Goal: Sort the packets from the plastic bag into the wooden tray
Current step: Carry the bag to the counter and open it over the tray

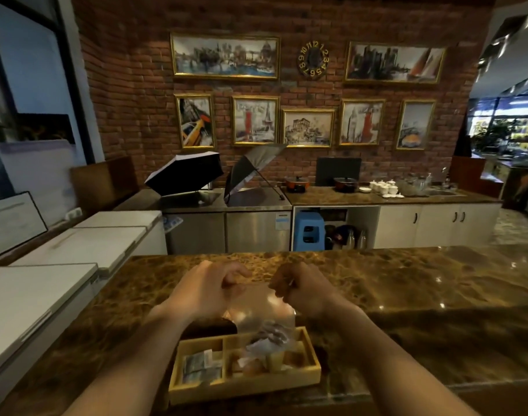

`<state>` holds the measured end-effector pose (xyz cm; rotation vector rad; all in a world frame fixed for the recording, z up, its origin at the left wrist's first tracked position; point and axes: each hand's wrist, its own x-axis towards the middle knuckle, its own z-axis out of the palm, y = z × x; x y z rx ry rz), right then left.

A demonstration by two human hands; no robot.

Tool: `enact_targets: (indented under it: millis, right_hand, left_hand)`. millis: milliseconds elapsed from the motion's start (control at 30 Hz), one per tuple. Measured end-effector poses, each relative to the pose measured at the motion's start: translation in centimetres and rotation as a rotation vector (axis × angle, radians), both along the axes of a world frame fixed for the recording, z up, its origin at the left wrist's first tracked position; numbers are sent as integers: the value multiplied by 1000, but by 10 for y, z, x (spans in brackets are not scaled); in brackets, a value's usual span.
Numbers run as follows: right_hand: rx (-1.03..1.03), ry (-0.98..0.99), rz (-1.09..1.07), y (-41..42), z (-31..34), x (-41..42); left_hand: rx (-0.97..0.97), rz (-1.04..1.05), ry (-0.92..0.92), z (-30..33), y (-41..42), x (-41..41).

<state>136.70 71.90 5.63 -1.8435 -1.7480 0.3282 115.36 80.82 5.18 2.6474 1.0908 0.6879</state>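
A clear plastic bag hangs above the wooden tray, held up at its top edge by both hands. My left hand pinches its left corner and my right hand grips its right corner. Some packets sit in the bottom of the bag, just over the tray's middle compartment. The tray stands on the brown marble counter near its front edge. Blue-grey packets lie in its left compartment. Pale and yellow packets lie in the compartments to the right.
White chest freezers stand to the left of the counter. Behind it are a steel unit with two open umbrellas, a blue stool and a back counter with pots and cups.
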Motion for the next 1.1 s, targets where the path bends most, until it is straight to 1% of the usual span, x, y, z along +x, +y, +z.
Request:
enact_targets:
  millis: [67,233,300,433,567,700,767,833,900,967,1033,1100]
  right_hand:
    - [23,9,44,15,1,18]
    - [77,26,131,44,1,57]
    - [67,24,151,51,-1,62]
    - [9,94,178,63,-10,69]
    - [87,222,101,74,-18,73]
    - [174,289,-88,82,-23,63]
    - [223,388,-207,84,-23,53]
    - [200,567,-302,85,-22,44]
    - [69,814,-251,85,-22,35]
    - [-42,990,-145,83,-21,24]
    - [-73,1060,-116,82,-20,14]
    - [-87,1088,-144,84,-18,7]
  left_hand:
    - [22,-10,23,2,8,21]
    - [8,71,12,2,27,58]
    - [16,77,-2,-1,30,66]
    - [5,46,-26,-5,37,80]
    - [-62,76,-79,-6,47,85]
    - [-175,71,-178,-2,55,85]
    - [-212,77,-220,-1,55,84]
    - [-306,108,-318,-3,56,82]
    - [-466,162,-450,-8,55,80]
    - [-563,200,-527,-13,52,80]
    - [-641,226,-605,-16,49,80]
    - [-706,256,-681,-17,46,80]
